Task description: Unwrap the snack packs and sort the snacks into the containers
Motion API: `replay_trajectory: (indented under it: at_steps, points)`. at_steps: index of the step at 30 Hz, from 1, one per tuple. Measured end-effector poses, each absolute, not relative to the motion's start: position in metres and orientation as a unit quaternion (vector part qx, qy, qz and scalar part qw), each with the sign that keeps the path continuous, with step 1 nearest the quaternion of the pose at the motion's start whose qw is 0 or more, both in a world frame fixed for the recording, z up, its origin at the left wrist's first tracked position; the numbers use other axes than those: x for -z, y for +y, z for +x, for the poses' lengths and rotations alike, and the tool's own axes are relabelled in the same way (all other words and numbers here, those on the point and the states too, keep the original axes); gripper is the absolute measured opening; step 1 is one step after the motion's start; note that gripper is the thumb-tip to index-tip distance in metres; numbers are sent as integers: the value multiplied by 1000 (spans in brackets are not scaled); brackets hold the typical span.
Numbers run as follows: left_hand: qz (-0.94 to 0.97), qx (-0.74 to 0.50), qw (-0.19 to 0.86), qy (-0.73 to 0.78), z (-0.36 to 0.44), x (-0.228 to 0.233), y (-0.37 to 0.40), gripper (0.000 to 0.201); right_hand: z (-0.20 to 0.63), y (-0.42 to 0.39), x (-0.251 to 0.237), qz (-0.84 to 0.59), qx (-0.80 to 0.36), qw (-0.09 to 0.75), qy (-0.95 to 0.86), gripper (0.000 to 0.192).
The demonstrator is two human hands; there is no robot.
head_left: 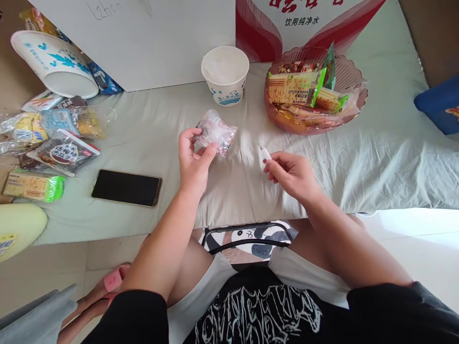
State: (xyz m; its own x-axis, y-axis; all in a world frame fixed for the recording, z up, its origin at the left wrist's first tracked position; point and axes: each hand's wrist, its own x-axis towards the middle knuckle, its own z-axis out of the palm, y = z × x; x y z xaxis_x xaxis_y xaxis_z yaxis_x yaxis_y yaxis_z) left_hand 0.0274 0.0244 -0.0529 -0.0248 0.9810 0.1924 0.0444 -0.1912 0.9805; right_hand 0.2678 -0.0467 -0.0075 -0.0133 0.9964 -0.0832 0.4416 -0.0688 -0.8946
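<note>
My left hand (195, 160) grips a crinkled, clear plastic snack packet (217, 132) between thumb and fingers, raised a little over the cloth. Dark and reddish contents show through its shiny wrap. To the right, my right hand (292, 174) pinches a small white tool (264, 155) with a narrow dark tip pointing away from me; its exact kind is unclear. Tool and packet are apart. Just behind the packet stands a white paper cup (225, 79) with blue print and a clear plastic liner or wrapper inside. A pink ribbed bowl (279, 117) of packaged biscuits (297, 87) sits beyond my right hand.
A phone (126, 187) lies left on the cloth-covered surface (172, 107). Several snack packets (64, 152) and a tipped paper cup (55, 62) fill the far left. White boxes (154, 43) stand along the back. A blue container (439, 105) is at right. Another person's feet (88, 303) show below left.
</note>
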Motion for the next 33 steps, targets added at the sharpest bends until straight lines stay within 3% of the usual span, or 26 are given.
replay_trajectory:
  at_steps: [5,12,15,18,24,26,30,33]
  points:
    - [590,-518,421,454,35,51,17,58,284,-37,24,-634,-170,363,-661,26]
    - [727,-433,246,472,37,44,8,26,293,-33,39,-676,-12,305,-671,25]
    - [701,-448,269,485,33,45,11,37,292,-34,35,-641,-25,334,-690,34]
    - [671,-431,339,498,31,46,11,50,285,-38,28,-555,-118,362,-739,48]
    - [640,-377,495,451,33,40,7,28,272,-43,24,-479,-222,358,-770,66]
    - [653,-374,491,440,34,37,7,25,270,-43,23,-491,-220,354,-765,63]
    - [738,-362,395,411,37,34,5,40,269,-42,22,-519,-194,348,-756,38]
    - [769,-362,333,407,39,34,3,23,269,-42,22,-534,-194,366,-737,25]
